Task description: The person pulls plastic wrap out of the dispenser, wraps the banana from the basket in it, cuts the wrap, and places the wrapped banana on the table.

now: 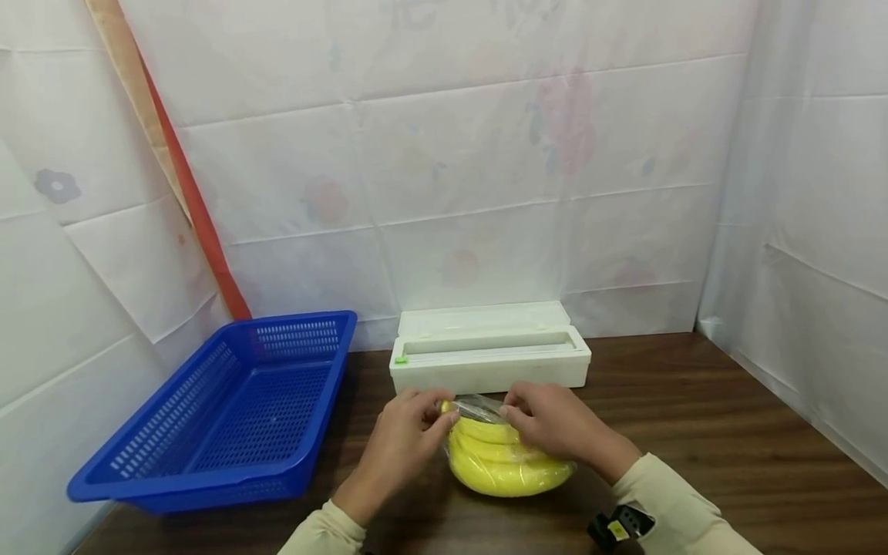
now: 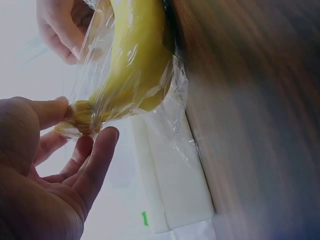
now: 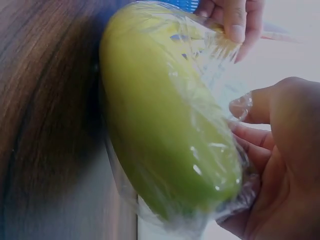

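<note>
A bunch of yellow bananas lies on the table, covered in clear plastic wrap. My left hand holds the bunch's stem end through the wrap, thumb on one side and fingers on the other. On the far side of the bunch, my right hand pinches the film between thumb and fingers. In the right wrist view, film clings to that thumb and stretches over the bananas. Loose crumpled film hangs off the bunch in the left wrist view.
Just behind the bananas stands a white plastic wrap dispenser with its lid raised and a green slider at its left end. A blue perforated basket sits to the left. White patterned sheeting walls the dark wooden table.
</note>
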A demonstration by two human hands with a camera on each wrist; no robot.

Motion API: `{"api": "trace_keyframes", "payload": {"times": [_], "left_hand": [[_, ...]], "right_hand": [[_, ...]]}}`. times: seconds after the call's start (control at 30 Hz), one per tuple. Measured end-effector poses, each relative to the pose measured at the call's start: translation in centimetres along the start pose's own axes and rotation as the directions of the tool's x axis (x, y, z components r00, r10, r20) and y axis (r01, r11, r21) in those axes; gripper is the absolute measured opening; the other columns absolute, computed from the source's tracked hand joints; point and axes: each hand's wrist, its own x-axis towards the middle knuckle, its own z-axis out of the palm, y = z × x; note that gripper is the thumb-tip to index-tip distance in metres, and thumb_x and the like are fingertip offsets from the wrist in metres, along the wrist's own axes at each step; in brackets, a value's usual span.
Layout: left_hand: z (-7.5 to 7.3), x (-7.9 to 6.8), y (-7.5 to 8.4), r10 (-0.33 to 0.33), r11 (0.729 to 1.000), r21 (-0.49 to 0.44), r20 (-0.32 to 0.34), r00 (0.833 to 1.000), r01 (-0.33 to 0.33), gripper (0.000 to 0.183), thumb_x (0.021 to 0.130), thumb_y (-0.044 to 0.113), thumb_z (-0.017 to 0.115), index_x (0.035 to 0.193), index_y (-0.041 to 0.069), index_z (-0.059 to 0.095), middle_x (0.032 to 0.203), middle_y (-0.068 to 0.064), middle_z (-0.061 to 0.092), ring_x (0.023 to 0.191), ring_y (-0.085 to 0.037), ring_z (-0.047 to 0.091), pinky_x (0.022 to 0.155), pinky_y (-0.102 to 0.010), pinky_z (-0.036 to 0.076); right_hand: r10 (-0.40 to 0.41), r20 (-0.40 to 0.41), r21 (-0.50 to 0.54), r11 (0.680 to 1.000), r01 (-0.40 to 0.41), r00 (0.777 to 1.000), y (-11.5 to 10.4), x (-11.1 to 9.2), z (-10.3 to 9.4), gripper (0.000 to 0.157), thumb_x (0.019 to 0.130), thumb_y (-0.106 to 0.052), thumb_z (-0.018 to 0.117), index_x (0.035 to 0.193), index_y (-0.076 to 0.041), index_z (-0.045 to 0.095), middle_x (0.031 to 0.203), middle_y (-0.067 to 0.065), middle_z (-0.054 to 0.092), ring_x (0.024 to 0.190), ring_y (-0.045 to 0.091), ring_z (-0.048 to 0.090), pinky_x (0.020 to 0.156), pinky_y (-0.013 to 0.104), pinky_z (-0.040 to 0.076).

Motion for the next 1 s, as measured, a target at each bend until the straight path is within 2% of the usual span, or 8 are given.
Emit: {"api": "trace_keyframes", "payload": {"times": [0.1,0.2,0.4,0.47,0.7,0.83,1.0], "left_hand": [[0.0,0.1,0.1,0.010,1.000,-0.008,0.003,1.000,-0.010,0.019,0.082,0.024,0.072,0.100,0.018,0.069,0.081,0.003,0.054,0.070,-0.004,0.056,0.059,-0.018,0.048],[0.0,0.1,0.3,0.023,1.000,-0.007,-0.001,1.000,-0.023,0.019,0.082,0.023,0.072,0.100,0.017,0.069,0.080,0.003,0.054,0.069,-0.004,0.056,0.059,-0.017,0.047],[-0.1,0.1,0.6,0.046,0.998,-0.030,0.014,0.999,-0.046,0.022,0.082,0.022,0.072,0.103,0.016,0.069,0.083,0.001,0.055,0.070,-0.004,0.058,0.060,-0.015,0.048],[-0.1,0.0,0.7,0.051,0.998,-0.035,0.021,0.998,-0.050,0.022,0.082,0.021,0.072,0.103,0.016,0.069,0.084,0.001,0.055,0.071,-0.005,0.059,0.060,-0.014,0.048],[-0.1,0.0,0.6,0.049,0.996,-0.071,0.028,0.998,-0.047,0.022,0.082,0.019,0.072,0.104,0.017,0.068,0.083,0.001,0.053,0.071,-0.004,0.059,0.060,-0.014,0.048],[0.0,0.0,0.5,0.056,0.993,-0.105,0.031,0.998,-0.052,0.023,0.082,0.018,0.071,0.105,0.014,0.068,0.083,0.002,0.053,0.071,-0.004,0.058,0.061,-0.014,0.049],[0.0,0.0,0.5,0.057,0.990,-0.132,0.052,0.997,-0.050,0.024,0.083,0.018,0.071,0.106,0.014,0.067,0.084,0.001,0.052,0.071,-0.004,0.058,0.061,-0.014,0.049]], "right_hand": [[0.001,-0.038,-0.013,1.000,-0.001,0.999,-0.1,0.1,0.2,0.011,0.094,-0.033,0.054,0.090,-0.025,0.061,0.070,-0.017,0.056,0.062,0.000,0.052,0.059,0.027,0.045],[0.033,-0.043,0.018,0.999,-0.032,0.999,-0.2,0.2,0.5,0.015,0.094,-0.034,0.054,0.091,-0.023,0.063,0.066,-0.016,0.055,0.056,0.002,0.052,0.057,0.027,0.044],[0.164,-0.046,0.045,0.986,-0.162,0.985,-0.4,0.5,1.2,0.028,0.088,-0.045,0.058,0.081,-0.019,0.065,0.062,-0.010,0.055,0.050,0.007,0.050,0.050,0.028,0.042],[0.186,-0.038,0.056,0.981,-0.184,0.982,-0.4,0.5,1.4,0.028,0.087,-0.043,0.060,0.078,-0.018,0.066,0.062,-0.009,0.055,0.049,0.008,0.051,0.048,0.029,0.042],[0.166,-0.045,0.062,0.985,-0.164,0.985,0.0,0.7,1.6,0.013,0.084,-0.020,0.061,0.074,-0.020,0.070,0.070,-0.011,0.061,0.059,0.007,0.052,0.054,0.027,0.045],[0.153,-0.058,0.054,0.987,-0.150,0.987,0.3,0.8,1.5,0.010,0.084,-0.026,0.065,0.076,-0.022,0.069,0.077,-0.011,0.063,0.066,0.006,0.053,0.059,0.028,0.045],[0.148,-0.019,0.066,0.987,-0.147,0.989,0.3,0.6,1.5,0.014,0.083,-0.035,0.068,0.080,-0.022,0.071,0.081,-0.010,0.066,0.071,0.006,0.056,0.061,0.029,0.046]]}}
